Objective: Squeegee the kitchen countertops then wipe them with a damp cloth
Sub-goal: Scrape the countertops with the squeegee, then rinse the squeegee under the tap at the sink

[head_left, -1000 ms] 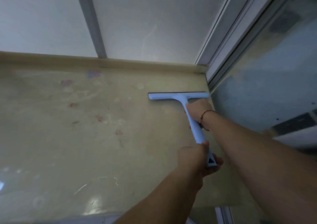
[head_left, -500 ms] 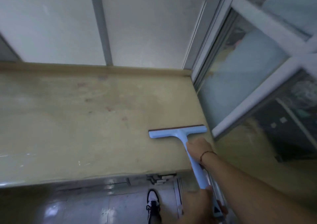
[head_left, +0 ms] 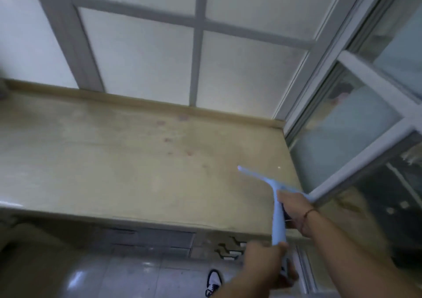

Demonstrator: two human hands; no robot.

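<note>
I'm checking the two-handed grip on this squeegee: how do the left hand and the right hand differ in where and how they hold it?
The left hand grips the bottom end of the blue squeegee handle, below the countertop edge; the right hand holds it higher, just under the blade head. The right wrist wears a thin bracelet; the left shows none. The right arm comes in from the right, the left from below. Both are curled round the same handle.

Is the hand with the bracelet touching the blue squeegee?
Touching. The head view shows the right hand wrapped around the upper handle of the squeegee, just below its blade, with no gap between them.
</note>
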